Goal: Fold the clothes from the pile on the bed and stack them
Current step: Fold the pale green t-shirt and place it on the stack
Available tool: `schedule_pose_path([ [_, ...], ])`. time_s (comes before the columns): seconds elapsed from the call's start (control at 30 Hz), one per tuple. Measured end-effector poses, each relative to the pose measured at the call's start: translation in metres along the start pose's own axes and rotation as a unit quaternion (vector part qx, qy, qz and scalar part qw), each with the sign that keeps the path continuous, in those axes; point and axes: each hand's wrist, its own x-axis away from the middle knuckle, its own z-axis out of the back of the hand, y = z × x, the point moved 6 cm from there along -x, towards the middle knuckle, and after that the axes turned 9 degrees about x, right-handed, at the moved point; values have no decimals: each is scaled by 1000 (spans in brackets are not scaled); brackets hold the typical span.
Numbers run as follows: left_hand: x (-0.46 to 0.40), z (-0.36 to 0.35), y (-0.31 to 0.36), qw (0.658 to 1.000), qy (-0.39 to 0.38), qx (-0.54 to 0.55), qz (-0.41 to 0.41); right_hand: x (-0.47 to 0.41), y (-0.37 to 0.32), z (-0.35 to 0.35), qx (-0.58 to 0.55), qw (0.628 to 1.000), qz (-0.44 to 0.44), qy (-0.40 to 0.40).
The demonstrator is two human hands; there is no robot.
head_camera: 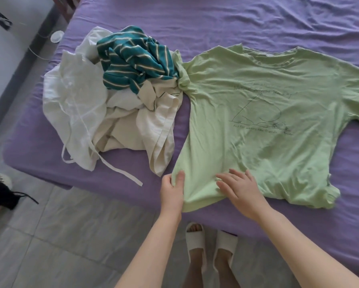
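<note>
While my left hand (pixel 172 189) pinches the hem corner of the green shirt (pixel 257 113) spread on the bed (pixel 257 21) and my right hand (pixel 239 189) lies flat on it, its sleeve touches the pile (pixel 116 96), so pulling may drag clothes along

From my remote position I observe a wide bed covered in a wrinkled purple fitted sheet (pixel 236 21), filling most of the view; its near left corner (pixel 14 154) is rounded and hangs over the floor. The floor is large pale grey tiles with thin darker grout lines (pixel 56 235). Along the upper left runs a white wall (pixel 6 59) with a dark grey skirting band (pixel 35 38) at its base. A dark rectangular plate (pixel 3 21) is fixed to that wall. A thin white cord (pixel 35 54) lies by the skirting, beside a small round white object (pixel 57 36). Lighting is soft, even daylight.
</note>
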Motion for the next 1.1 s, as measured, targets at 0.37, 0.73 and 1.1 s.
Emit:
schedule_pose_path([
  [0.37,-15,18,-22,988,-16,-139,60,17,38,-27,116,990,-47,-67],
  [0.73,26,-125,-31,762,-284,-501,-295,63,96,28,25,964,-175,197],
  [1.1,42,-174,-67,691,-394,-552,-250,105,175,52,-28,894,-377,241],
])
